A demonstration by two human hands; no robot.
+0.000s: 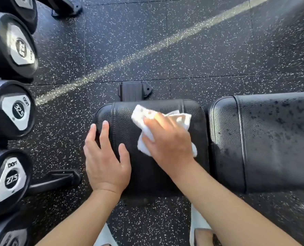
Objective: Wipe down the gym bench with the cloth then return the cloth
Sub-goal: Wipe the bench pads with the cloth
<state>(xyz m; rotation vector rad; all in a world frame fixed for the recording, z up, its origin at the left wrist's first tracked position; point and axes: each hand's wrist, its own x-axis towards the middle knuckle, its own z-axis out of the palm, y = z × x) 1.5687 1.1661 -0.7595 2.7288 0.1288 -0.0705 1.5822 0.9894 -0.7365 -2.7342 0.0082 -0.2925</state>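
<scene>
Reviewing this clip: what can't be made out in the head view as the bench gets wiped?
- Long pad: its far end is cut off by the right edge.
- Cloth: the middle is hidden under the right hand.
- Seat pad: both hands, including the left hand, cover parts.
- Bottom dumbbell: number blurred and cut off.

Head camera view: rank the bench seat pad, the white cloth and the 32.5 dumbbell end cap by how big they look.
1. Bench seat pad, largest.
2. 32.5 dumbbell end cap.
3. White cloth, partly hidden under the right hand, so its rank against the cap is unsure.
</scene>
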